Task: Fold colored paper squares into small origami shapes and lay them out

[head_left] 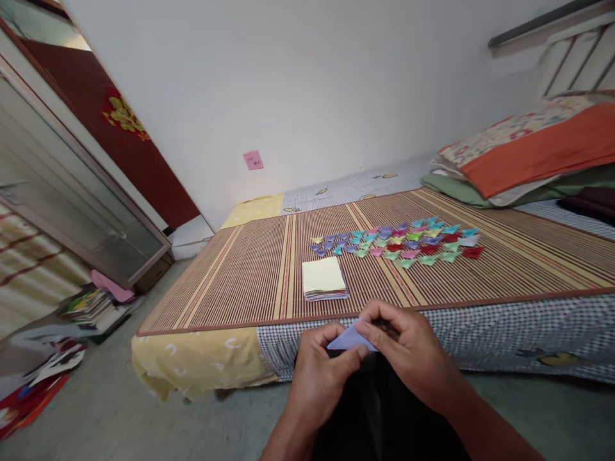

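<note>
A folded lavender paper (pixel 350 337), triangular in shape, is pinched between both hands in front of the bed's edge. My left hand (pixel 319 368) grips its left and lower side, the thumb along the bottom. On its upper right side, the thumb and fingers of my right hand (pixel 403 342) press together. A stack of square paper (pixel 323 275), pale yellow on top, lies on the striped mat (pixel 250 275) just beyond my hands. Behind and right of it, several small folded paper pieces (pixel 409 245) in many colours stand in slanting rows.
Folded bedding with an orange pillow (pixel 548 153) lies at the bed's right end. A pink note (pixel 253 160) is on the wall. At the left are a glass-fronted cabinet (pixel 72 166) and piled books (pixel 91 308) near the floor.
</note>
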A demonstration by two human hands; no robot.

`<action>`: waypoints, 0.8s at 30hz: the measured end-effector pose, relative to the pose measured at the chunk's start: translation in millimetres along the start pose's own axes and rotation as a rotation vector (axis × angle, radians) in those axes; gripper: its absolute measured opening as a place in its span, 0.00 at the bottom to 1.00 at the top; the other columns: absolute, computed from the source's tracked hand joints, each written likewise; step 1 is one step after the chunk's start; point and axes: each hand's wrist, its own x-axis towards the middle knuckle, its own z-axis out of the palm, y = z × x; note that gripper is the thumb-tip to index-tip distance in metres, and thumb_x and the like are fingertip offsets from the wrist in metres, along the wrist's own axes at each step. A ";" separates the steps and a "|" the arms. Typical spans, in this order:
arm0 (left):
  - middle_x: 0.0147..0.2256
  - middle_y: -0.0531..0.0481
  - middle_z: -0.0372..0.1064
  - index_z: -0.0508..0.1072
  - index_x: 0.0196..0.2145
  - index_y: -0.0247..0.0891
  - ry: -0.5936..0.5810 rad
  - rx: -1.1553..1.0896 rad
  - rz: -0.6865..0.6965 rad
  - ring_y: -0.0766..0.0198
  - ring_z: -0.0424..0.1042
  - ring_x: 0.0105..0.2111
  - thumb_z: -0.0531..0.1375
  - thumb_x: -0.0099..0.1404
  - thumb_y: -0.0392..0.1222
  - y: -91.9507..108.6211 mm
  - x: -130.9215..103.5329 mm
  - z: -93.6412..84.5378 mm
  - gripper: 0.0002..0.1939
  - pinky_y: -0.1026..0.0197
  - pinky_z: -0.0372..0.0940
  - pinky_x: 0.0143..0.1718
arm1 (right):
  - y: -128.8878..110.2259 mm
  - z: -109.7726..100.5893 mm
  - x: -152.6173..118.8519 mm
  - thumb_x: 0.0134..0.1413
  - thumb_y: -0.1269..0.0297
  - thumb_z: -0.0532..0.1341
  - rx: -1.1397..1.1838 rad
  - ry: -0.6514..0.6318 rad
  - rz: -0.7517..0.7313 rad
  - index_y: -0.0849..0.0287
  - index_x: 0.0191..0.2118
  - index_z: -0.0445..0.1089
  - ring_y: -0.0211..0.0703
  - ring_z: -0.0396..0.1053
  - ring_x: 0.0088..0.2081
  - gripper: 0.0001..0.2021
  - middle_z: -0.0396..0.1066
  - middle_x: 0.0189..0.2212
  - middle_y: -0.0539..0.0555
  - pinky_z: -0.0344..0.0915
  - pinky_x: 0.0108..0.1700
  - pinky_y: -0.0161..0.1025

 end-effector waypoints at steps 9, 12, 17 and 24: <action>0.24 0.49 0.71 0.78 0.23 0.33 -0.079 0.023 -0.022 0.65 0.65 0.26 0.69 0.59 0.45 -1.2 1.0 -4.3 0.13 0.63 0.57 0.32 | 2.7 -3.2 4.6 0.63 0.57 0.63 0.122 -0.084 0.074 0.58 0.30 0.68 0.38 0.65 0.26 0.12 0.66 0.24 0.46 0.62 0.29 0.34; 0.26 0.47 0.75 0.81 0.26 0.33 -0.105 0.016 -0.024 0.62 0.69 0.28 0.68 0.61 0.47 -1.7 0.1 -4.5 0.14 0.62 0.61 0.36 | 2.3 -4.3 6.1 0.63 0.57 0.62 0.136 -0.100 0.084 0.57 0.31 0.68 0.37 0.66 0.25 0.12 0.66 0.23 0.46 0.62 0.28 0.34; 0.27 0.48 0.74 0.80 0.29 0.33 -0.119 0.000 -0.057 0.62 0.69 0.29 0.69 0.60 0.47 -3.6 1.9 -5.2 0.12 0.62 0.62 0.36 | 0.8 -5.1 8.9 0.63 0.58 0.63 0.072 -0.110 0.056 0.57 0.30 0.69 0.38 0.66 0.26 0.12 0.67 0.24 0.47 0.62 0.29 0.34; 0.25 0.53 0.67 0.75 0.25 0.34 -0.004 0.029 0.031 0.66 0.62 0.27 0.68 0.61 0.45 -4.0 4.9 -8.3 0.13 0.65 0.57 0.31 | -0.9 -8.3 9.7 0.65 0.59 0.62 0.019 -0.235 0.050 0.58 0.33 0.73 0.41 0.70 0.31 0.10 0.73 0.28 0.48 0.64 0.34 0.35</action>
